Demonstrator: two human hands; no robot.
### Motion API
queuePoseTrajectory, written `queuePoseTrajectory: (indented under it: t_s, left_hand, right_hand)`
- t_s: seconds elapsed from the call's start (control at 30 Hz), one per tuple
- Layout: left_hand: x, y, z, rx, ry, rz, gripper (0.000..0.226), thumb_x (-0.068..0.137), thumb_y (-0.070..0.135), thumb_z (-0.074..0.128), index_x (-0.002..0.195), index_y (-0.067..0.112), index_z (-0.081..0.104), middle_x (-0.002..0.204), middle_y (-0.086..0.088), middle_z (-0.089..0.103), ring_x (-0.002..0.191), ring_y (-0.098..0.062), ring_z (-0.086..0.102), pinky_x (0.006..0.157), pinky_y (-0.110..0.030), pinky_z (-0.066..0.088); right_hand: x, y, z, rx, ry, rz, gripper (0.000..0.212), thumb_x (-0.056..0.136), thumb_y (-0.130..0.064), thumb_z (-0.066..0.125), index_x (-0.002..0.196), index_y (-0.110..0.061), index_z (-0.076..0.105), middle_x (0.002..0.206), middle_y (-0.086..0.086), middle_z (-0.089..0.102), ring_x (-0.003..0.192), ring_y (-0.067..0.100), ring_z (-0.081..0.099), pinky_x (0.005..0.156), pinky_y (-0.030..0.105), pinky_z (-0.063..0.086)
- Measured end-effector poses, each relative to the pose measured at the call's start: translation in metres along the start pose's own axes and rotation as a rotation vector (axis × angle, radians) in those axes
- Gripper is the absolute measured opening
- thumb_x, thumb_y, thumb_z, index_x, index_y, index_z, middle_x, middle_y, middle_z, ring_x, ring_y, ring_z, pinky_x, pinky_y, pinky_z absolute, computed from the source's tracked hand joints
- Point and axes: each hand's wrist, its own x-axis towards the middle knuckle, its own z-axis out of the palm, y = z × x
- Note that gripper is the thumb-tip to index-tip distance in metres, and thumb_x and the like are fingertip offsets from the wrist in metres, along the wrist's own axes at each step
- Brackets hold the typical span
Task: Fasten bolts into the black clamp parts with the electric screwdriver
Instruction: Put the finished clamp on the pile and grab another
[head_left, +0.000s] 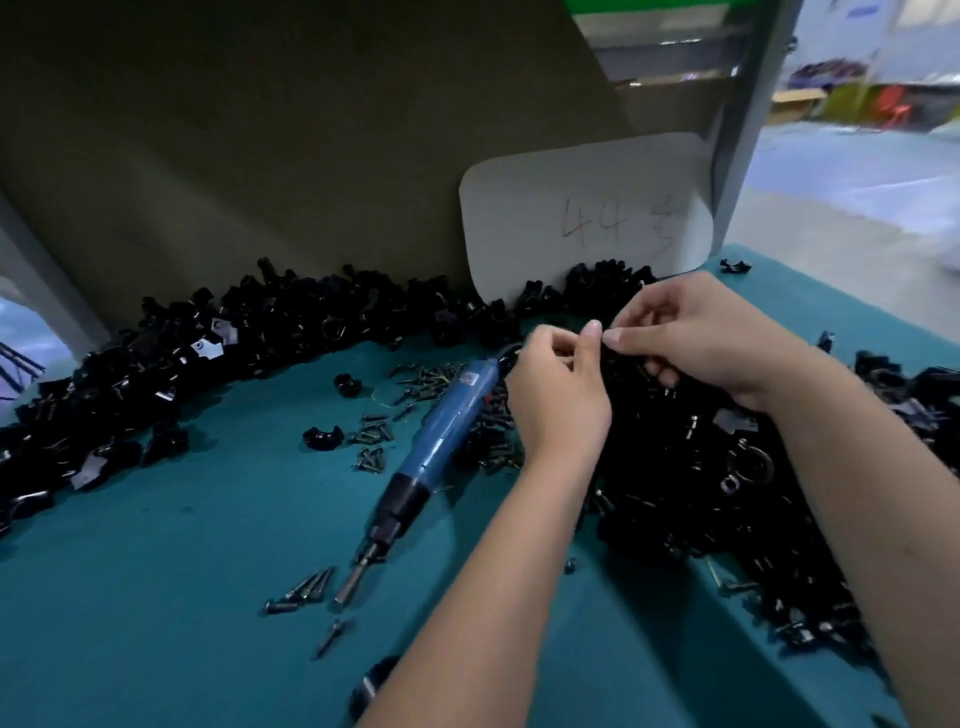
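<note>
Right now both hands meet above the dark heap at the right of the teal counter (182, 597). Left hand (558, 387) has its fingers curled in, thumb up against the right thumb; right hand (696, 338) is curled too, thumb and forefinger pinched together. Between them sits something small and dark, prob. a clamp part w/ a bolt being started by hand, but it's too small and blurred to be sure what either hand holds.

Electric screwdriver (441, 431) lies untouched on the counter just left of the left wrist, bit end toward the person, blue body angled up to the hands. Loose bolts (374, 447) are scattered beside it, a few more near the bit (306, 590). Black clamp parts (156, 374) pile in a long band along the cardboard backboard (260, 156), w/ a bigger heap under the right forearm. White card (587, 213) marked in red leans on the backboard.

Risks, as I judge them: bolt is tiny, so a loose pinch drops it into the black heap, where it'd be hard to find. If it's started crooked, the driver could cross-thread it. Reaching for the driver w/ the left forearm this close may also sweep bolts off the counter edge.
</note>
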Motion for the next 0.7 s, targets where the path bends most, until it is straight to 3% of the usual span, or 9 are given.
queuePoseTrajectory:
  t_s: [0.17, 0.23, 0.33, 0.47, 0.53, 0.57, 0.7]
  left_hand:
    - [0.004, 0.01, 0.031, 0.489, -0.048, 0.333, 0.02, 0.103, 0.04, 0.059, 0.101, 0.022, 0.068, 0.103, 0.001, 0.058, 0.096, -0.022, 0.055, 0.076, -0.036, 0.043]
    - [0.009, 0.009, 0.039, 0.55, -0.135, 0.393, 0.015, 0.1, 0.034, 0.064, 0.102, 0.02, 0.068, 0.104, -0.002, 0.057, 0.099, -0.025, 0.055, 0.078, -0.038, 0.045]
    - [0.02, 0.006, 0.045, 0.594, -0.234, 0.457, 0.008, 0.094, 0.026, 0.068, 0.097, 0.019, 0.069, 0.096, -0.002, 0.063, 0.09, -0.029, 0.061, 0.069, -0.036, 0.043]
    - [0.048, 0.008, 0.041, 0.365, -0.329, 0.273, 0.004, 0.082, 0.019, 0.071, 0.083, 0.023, 0.073, 0.081, 0.001, 0.071, 0.079, -0.023, 0.069, 0.073, -0.032, 0.056]
    - [0.065, 0.007, 0.034, 0.214, -0.344, 0.146, 0.007, 0.078, 0.018, 0.065, 0.076, 0.02, 0.071, 0.073, -0.001, 0.072, 0.074, -0.025, 0.071, 0.071, -0.036, 0.06]
    - [0.076, 0.004, 0.029, 0.221, -0.31, 0.136, 0.009, 0.077, 0.02, 0.061, 0.075, 0.019, 0.07, 0.072, -0.002, 0.072, 0.073, -0.027, 0.071, 0.069, -0.037, 0.06]
    - [0.108, -0.021, 0.005, 0.613, -0.096, 0.237, 0.011, 0.082, 0.023, 0.06, 0.082, 0.022, 0.07, 0.079, -0.001, 0.067, 0.074, -0.03, 0.063, 0.064, -0.032, 0.048]
  right_hand:
    - [0.012, 0.005, -0.037, -0.466, 0.017, 0.094, 0.015, 0.083, -0.027, 0.081, 0.075, -0.017, 0.073, 0.073, 0.009, 0.073, 0.066, 0.021, 0.065, 0.061, 0.03, 0.049]
    - [0.02, 0.001, -0.045, -0.63, -0.02, 0.169, 0.018, 0.086, -0.031, 0.08, 0.076, -0.017, 0.075, 0.073, 0.006, 0.07, 0.067, 0.018, 0.06, 0.065, 0.029, 0.044]
    - [0.042, -0.011, -0.051, -0.704, 0.035, 0.226, 0.026, 0.087, -0.035, 0.079, 0.084, -0.01, 0.076, 0.076, 0.012, 0.071, 0.067, 0.027, 0.06, 0.067, 0.032, 0.049]
    - [0.093, -0.022, -0.033, -0.702, 0.188, 0.106, 0.023, 0.086, -0.034, 0.075, 0.087, -0.011, 0.074, 0.089, 0.014, 0.072, 0.089, 0.034, 0.067, 0.089, 0.038, 0.054]
    - [0.119, -0.02, -0.013, -0.698, 0.148, 0.08, 0.022, 0.085, -0.032, 0.074, 0.092, -0.012, 0.075, 0.091, 0.014, 0.072, 0.091, 0.032, 0.069, 0.089, 0.036, 0.053]
    - [0.133, -0.018, 0.001, -0.702, 0.107, 0.071, 0.021, 0.084, -0.03, 0.073, 0.095, -0.013, 0.076, 0.092, 0.014, 0.072, 0.089, 0.032, 0.068, 0.085, 0.035, 0.055]
    - [0.181, -0.008, 0.058, -0.922, -0.179, -0.033, 0.021, 0.09, -0.019, 0.067, 0.108, -0.009, 0.072, 0.112, 0.016, 0.072, 0.096, 0.031, 0.066, 0.08, 0.032, 0.054]
